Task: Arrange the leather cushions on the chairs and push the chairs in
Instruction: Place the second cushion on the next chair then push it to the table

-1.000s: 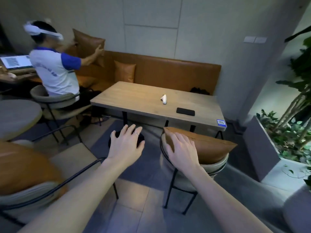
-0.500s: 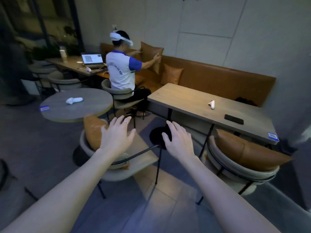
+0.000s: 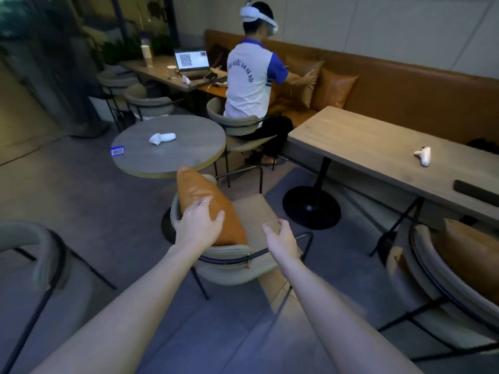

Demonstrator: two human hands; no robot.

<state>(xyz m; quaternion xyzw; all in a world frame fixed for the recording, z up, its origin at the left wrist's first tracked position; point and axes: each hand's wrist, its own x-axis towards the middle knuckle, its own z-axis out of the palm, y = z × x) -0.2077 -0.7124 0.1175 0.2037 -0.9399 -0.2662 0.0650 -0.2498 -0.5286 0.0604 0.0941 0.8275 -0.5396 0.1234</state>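
A tan leather cushion (image 3: pixel 201 197) leans against the curved back of a beige chair (image 3: pixel 253 211) between the round table and the long table. My left hand (image 3: pixel 199 224) rests flat on that cushion, fingers spread over it. My right hand (image 3: pixel 279 234) hovers over the chair's seat with fingers apart, holding nothing. At the right edge another beige chair (image 3: pixel 429 263) carries a second tan cushion (image 3: pixel 469 255).
A round grey table (image 3: pixel 189 147) with a white controller stands just beyond the chair. The long wooden table (image 3: pixel 372 147) with a black pedestal base is to the right. A seated person (image 3: pixel 249 79) handles cushions on the leather bench. Another chair (image 3: pixel 40 252) is at the left.
My view has swung left from the right-hand chair to the middle one. My left hand has come down onto its cushion, and my right hand has reached over the seat.
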